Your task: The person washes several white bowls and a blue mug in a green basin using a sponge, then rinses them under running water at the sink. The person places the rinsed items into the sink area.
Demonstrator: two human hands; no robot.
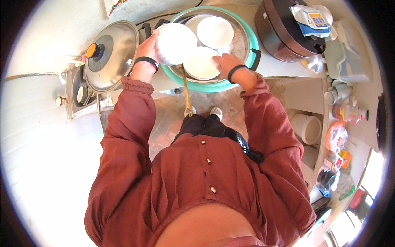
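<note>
My left hand (147, 48) grips a white bowl (176, 43) by its left edge, raised over a wide steel pan (240, 51) with black handles. Glare washes out the bowl's surface. Inside the pan sits a second white bowl (200, 65), partly overlapped by the raised one. The fingers of my right hand (227, 63) are on that second bowl's right rim. Farther back in the pan lies a third white bowl (215, 31). Beneath the pan shows the rim of a teal basin (205, 87).
A steel lid (112, 57) with an orange-topped knob stands at left, beside a sink (75, 89) holding utensils. To the right is a dark rice cooker (282, 34) with a wipes packet (310, 20) on top. A yellowish strip (186, 92) hangs off the counter's front. Below right, a white bucket (307, 129) occupies a shelf.
</note>
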